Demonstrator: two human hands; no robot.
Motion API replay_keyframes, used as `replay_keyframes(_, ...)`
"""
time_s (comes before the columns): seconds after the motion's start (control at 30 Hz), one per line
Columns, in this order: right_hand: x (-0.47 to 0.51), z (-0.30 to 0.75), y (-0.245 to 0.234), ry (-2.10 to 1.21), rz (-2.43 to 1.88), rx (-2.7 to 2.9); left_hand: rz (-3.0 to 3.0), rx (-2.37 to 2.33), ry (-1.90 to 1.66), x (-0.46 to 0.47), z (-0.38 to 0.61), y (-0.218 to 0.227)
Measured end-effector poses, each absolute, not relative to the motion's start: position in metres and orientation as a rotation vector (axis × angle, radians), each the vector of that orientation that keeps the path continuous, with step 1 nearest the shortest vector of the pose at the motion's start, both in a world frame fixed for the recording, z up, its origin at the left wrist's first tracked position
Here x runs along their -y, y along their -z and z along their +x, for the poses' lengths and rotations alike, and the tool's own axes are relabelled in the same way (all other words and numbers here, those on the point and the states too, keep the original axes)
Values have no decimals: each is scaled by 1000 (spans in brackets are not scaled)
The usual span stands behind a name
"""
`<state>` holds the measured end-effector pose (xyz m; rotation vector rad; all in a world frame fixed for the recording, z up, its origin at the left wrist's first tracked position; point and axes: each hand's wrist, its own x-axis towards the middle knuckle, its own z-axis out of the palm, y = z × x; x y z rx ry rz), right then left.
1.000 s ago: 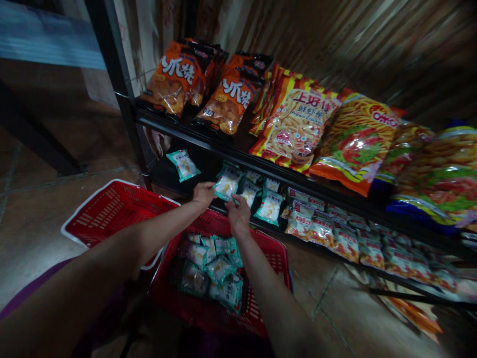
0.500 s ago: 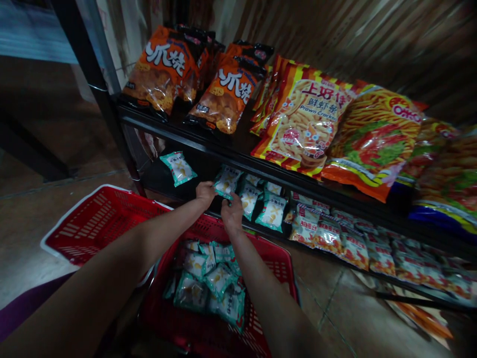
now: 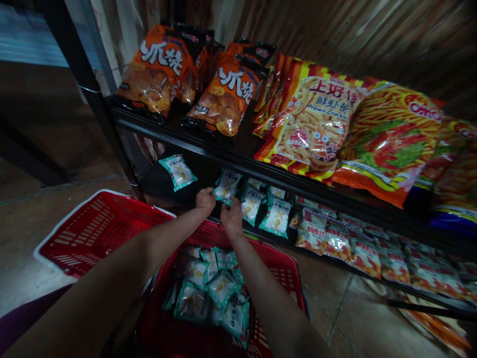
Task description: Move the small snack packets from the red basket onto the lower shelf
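A small green-and-white snack packet [image 3: 227, 186] stands tilted on the lower black shelf, between my two hands. My left hand [image 3: 205, 200] pinches its left edge with closed fingers. At its lower right corner, my right hand [image 3: 231, 217] has its fingers closed on the packet too. To the left lies a single matching packet [image 3: 178, 172] on the shelf. More of the same packets [image 3: 276, 215] stand just to the right. Below my arms, a red basket [image 3: 286, 271] holds several such packets [image 3: 222, 288] in a loose pile.
Orange snack bags [image 3: 227, 94] and prawn cracker bags [image 3: 313, 124] fill the upper shelf [image 3: 156, 130]. Red-and-white packets [image 3: 337, 243] line the lower shelf at right. A second red basket [image 3: 100, 228] sits on the floor at left, beside the black shelf post [image 3: 100, 114].
The view has shifted slightly. The packet between my hands now shows its front more fully, and my fingers have moved a little lower along its edges.
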<state>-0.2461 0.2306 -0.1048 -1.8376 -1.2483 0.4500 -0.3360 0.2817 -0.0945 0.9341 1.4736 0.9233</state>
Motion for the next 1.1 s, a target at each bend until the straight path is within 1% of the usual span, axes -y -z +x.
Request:
replay_keyframes(0.23, -226, -247, 106, -444, -1880, 1278, 1132, -1619, -875, -274, -338, 83)
replay_keyframes(0.43, -226, -248, 108, -415, -1887, 1331, 1331, -1702, -806, -275, -337, 89)
replay_keyframes(0.63, -225, -247, 107, -380, -1961, 1379, 1613, -1830, -605, -276, -336, 95)
replay_keyframes(1.1, -218, -247, 114, -284, -1957, 1509, 1729, -1881, -532, -268, -338, 89)
